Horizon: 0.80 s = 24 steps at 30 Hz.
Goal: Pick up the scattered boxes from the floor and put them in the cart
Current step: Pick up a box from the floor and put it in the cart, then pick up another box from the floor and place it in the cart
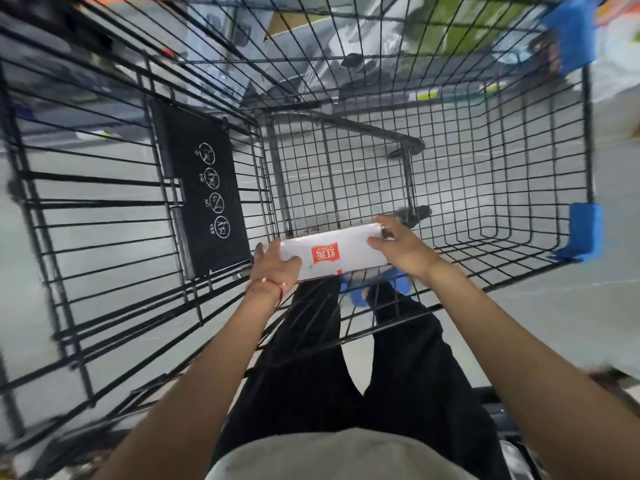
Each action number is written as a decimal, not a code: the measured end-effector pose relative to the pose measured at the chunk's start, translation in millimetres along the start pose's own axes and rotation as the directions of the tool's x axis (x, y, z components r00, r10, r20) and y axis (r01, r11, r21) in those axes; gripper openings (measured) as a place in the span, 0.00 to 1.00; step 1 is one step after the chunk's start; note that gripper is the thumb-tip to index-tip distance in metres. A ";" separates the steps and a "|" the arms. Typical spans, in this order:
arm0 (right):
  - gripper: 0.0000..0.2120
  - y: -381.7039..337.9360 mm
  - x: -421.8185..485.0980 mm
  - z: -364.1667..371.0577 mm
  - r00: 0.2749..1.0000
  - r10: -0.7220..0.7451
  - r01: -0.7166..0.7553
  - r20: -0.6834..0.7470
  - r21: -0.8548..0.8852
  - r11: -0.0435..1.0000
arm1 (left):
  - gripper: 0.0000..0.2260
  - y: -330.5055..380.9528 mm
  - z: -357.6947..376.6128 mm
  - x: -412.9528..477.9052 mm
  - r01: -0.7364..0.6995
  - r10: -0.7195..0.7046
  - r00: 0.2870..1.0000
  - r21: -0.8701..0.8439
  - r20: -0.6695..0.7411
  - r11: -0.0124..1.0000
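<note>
A long white box (332, 252) with a red label is held flat inside the black wire cart (491, 188), low above the near end of its mesh floor. My left hand (273, 265), a red string around its wrist, grips the box's left end. My right hand (405, 247) grips the right end, fingers over the top edge. Apart from the held box, the basket shows only bare mesh. No other boxes on the floor can be made out.
The cart's folded child-seat flap with a black warning panel (204, 192) stands at the left. Blue corner bumpers (585, 233) sit on the cart's right side. Grey floor shows through the mesh. Blurred shelves and goods lie beyond the far end.
</note>
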State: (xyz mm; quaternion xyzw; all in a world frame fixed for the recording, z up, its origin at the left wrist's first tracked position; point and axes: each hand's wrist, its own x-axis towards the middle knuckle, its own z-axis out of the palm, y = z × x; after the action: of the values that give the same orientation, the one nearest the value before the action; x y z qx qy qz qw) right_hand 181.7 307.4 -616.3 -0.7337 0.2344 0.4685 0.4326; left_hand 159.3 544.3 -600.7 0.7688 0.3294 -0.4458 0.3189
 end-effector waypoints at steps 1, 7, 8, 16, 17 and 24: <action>0.28 -0.6 -7.3 -0.2 1.000 -0.016 0.016 -0.007 0.008 1.000 | 0.29 2.5 -0.1 -6.3 -0.010 0.010 1.000 -0.009 -0.003 1.000; 0.15 -5.0 -63.3 -11.5 0.980 -0.143 0.155 -0.139 0.086 0.984 | 0.27 26.1 1.2 -55.1 -0.176 0.173 0.984 -0.083 -0.049 0.981; 0.16 -5.6 -76.4 -14.8 0.971 -0.170 0.188 -0.166 0.101 0.977 | 0.25 30.2 2.4 -64.7 -0.209 0.204 0.977 -0.090 -0.061 0.974; 0.12 44.9 -164.9 -43.7 0.862 -0.269 0.434 -0.429 0.353 0.829 | 0.13 59.8 45.5 -159.2 -0.530 0.483 0.843 -0.215 -0.237 0.820; 0.12 54.7 -177.5 -47.6 0.850 -0.268 0.456 -0.454 0.378 0.806 | 0.12 63.3 55.3 -171.6 -0.562 0.513 0.822 -0.211 -0.248 0.800; 0.11 142.7 -253.7 -78.0 0.789 -0.155 0.532 -0.594 0.535 0.656 | 0.11 96.7 138.1 -241.6 -0.717 0.708 0.697 -0.123 -0.111 0.686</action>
State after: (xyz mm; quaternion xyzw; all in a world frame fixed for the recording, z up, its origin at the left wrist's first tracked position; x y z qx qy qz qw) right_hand -1.8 151.6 -435.1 -0.6496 0.3427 0.0488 0.6769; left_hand 77.0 326.3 -420.5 0.8205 0.0477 -0.2385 0.5173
